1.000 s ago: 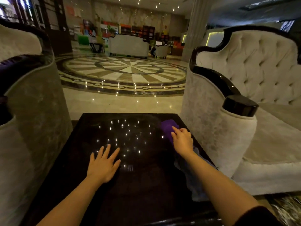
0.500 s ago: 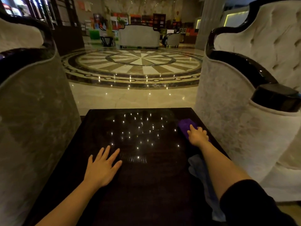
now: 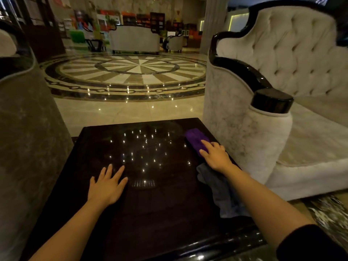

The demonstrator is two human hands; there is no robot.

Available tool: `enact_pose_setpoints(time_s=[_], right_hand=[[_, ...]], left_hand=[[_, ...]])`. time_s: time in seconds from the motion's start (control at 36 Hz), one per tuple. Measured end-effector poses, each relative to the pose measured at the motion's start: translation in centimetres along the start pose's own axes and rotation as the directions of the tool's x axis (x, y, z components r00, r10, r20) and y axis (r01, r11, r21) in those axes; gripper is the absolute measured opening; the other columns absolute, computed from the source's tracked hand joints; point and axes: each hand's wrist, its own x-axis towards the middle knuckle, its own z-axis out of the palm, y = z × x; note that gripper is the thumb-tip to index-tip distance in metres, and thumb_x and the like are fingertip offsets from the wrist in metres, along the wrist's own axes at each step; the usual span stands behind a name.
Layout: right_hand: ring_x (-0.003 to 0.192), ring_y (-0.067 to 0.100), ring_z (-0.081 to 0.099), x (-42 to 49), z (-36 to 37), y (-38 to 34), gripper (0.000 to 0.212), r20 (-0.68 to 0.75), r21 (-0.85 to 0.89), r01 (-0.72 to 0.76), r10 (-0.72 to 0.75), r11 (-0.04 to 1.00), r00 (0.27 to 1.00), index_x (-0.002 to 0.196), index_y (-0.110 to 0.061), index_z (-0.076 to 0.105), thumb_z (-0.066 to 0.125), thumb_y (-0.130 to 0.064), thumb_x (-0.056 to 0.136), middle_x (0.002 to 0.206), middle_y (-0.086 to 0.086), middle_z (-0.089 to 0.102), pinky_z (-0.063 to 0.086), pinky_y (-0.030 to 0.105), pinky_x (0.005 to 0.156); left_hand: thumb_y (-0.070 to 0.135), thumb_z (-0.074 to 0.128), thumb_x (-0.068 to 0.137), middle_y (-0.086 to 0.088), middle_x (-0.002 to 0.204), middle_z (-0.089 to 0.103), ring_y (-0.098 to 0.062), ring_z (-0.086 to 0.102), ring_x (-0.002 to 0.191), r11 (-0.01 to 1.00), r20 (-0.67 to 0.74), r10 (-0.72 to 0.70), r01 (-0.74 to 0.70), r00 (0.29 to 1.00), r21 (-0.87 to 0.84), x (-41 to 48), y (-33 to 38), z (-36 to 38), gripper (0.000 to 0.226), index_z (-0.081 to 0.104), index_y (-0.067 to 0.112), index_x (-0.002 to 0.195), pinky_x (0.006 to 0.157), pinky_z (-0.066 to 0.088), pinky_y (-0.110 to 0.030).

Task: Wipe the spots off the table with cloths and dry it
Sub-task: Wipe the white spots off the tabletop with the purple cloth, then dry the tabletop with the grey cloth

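A glossy dark table [image 3: 156, 210] fills the lower middle of the view and mirrors small ceiling lights. A folded purple cloth [image 3: 195, 137] lies near its far right edge. My right hand [image 3: 216, 156] rests on the near end of that cloth, fingers spread over it. A grey cloth [image 3: 220, 191] lies crumpled along the right edge, partly under my right forearm. My left hand [image 3: 106, 186] lies flat on the table left of centre, fingers apart, holding nothing.
A pale tufted sofa with a black-capped armrest [image 3: 271, 102] stands tight against the table's right side. Another upholstered chair [image 3: 28, 138] presses in on the left. Beyond the table's far edge is polished marble floor [image 3: 130, 72] with a round inlay.
My right hand has stayed on the purple cloth by the table's right edge. The left hand has not moved on the table. My head has shifted, changing the framing.
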Motion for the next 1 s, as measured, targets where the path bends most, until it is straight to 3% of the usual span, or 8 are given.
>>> enact_pose_setpoints(time_s=[0.14, 0.31, 0.47, 0.72, 1.0], right_hand=[[0.131, 0.040, 0.027, -4.5, -0.6, 0.7, 0.058, 0.001, -0.075, -0.019, 0.019, 0.997, 1.000, 0.140, -0.037, 0.021, 0.042, -0.052, 0.088, 0.150, 0.016, 0.022, 0.029, 0.048, 0.106], [0.138, 0.045, 0.009, -7.3, 0.2, 2.8, 0.070, 0.185, -0.132, -0.126, 0.150, 0.983, 0.971, 0.141, -0.044, 0.009, 0.036, -0.068, 0.081, 0.156, 0.016, -0.002, 0.015, 0.056, 0.112], [0.141, 0.040, 0.004, -8.0, 1.7, 3.0, 0.073, 0.150, -0.062, -0.167, 0.174, 0.984, 0.973, 0.142, -0.041, 0.006, 0.036, -0.069, 0.081, 0.156, 0.013, 0.006, 0.003, 0.057, 0.113], [0.139, 0.039, 0.011, -7.9, 2.4, 2.5, 0.062, 0.056, -0.064, -0.168, 0.172, 0.984, 0.983, 0.143, -0.034, 0.013, 0.030, -0.058, 0.089, 0.154, 0.011, 0.019, 0.007, 0.055, 0.113], [0.139, 0.037, 0.014, -7.7, 2.4, 1.3, 0.055, 0.079, -0.058, -0.162, 0.167, 0.985, 0.983, 0.142, -0.030, 0.021, 0.029, -0.051, 0.092, 0.153, 0.011, 0.023, 0.009, 0.053, 0.114]], left_hand=[[0.051, 0.019, 0.095, -0.004, 0.158, -0.005, -0.022, -0.005, 0.145, 1.000, -0.025, 0.014, -0.014, 1.000, -0.027, -1.2, 0.3, 0.1, 0.056, -0.002, 0.037, 0.145, 0.116, 0.004, -0.050], [0.051, 0.019, 0.095, -0.003, 0.158, -0.007, -0.021, -0.007, 0.145, 0.997, -0.026, 0.080, -0.080, 0.996, -0.008, -3.8, 0.0, 0.3, 0.056, -0.002, 0.038, 0.144, 0.116, 0.003, -0.049], [0.052, 0.020, 0.094, -0.003, 0.158, -0.005, -0.021, -0.006, 0.145, 0.997, -0.041, 0.074, -0.074, 0.996, 0.000, -6.3, -1.7, 0.5, 0.055, -0.001, 0.040, 0.144, 0.116, 0.003, -0.048], [0.049, 0.021, 0.095, -0.004, 0.158, -0.003, -0.021, -0.004, 0.145, 1.000, -0.058, -0.005, 0.005, 0.998, 0.006, -8.9, -5.1, 1.3, 0.054, -0.001, 0.040, 0.144, 0.117, 0.005, -0.049], [0.052, 0.019, 0.094, -0.003, 0.158, -0.002, -0.022, -0.004, 0.145, 1.000, -0.067, 0.003, -0.001, 0.998, 0.031, -8.7, -5.2, 1.7, 0.054, 0.001, 0.040, 0.144, 0.116, 0.003, -0.050]])
